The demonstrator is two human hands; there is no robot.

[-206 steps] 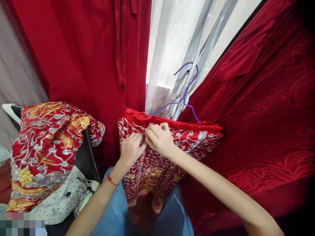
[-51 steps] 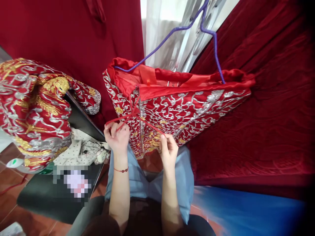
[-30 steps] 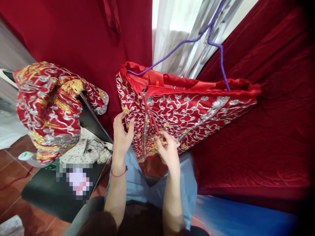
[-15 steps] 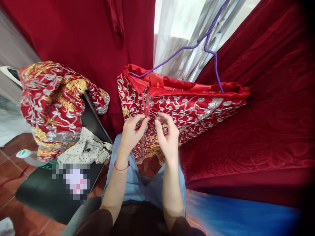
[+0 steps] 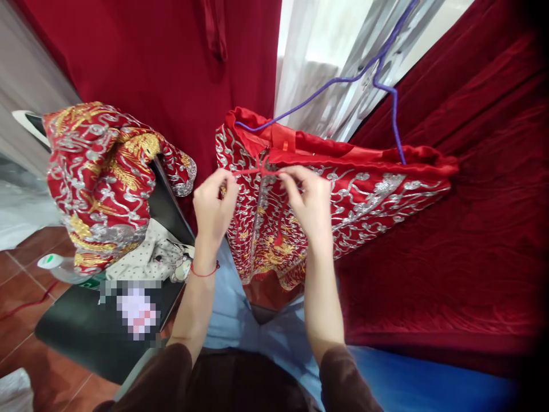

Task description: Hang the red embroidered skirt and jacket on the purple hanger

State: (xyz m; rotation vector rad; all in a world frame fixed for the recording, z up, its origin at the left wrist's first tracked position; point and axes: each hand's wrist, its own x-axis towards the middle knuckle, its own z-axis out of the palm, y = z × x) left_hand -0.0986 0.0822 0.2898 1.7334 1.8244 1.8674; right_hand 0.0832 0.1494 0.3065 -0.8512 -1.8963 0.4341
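Note:
A red skirt (image 5: 360, 200) with silver and gold embroidery hangs by its waistband from a purple hanger (image 5: 328, 84) in front of me. Thin red drawstrings (image 5: 262, 170) come from the opening in the waistband and cross in a small knot or loop. My left hand (image 5: 215, 200) pinches one string end and holds it out to the left. On the other side my right hand (image 5: 307, 197) pinches the other end, so the string runs nearly level between them. Both hands are in front of the embroidered cloth, just below the waistband.
At left, a black chair (image 5: 81, 337) bears a matching embroidered red garment (image 5: 98, 183), a dotted cloth (image 5: 139, 254) and a blurred-out item. A clear bottle (image 5: 64, 269) is beside it. Dark red curtains (image 5: 450, 257) hang at right, and a red cloth (image 5: 171, 68) hangs behind.
My hands have moved up and apart, drawing the strings that hung down out sideways into a tight crossing at the waistband. The view has shifted slightly.

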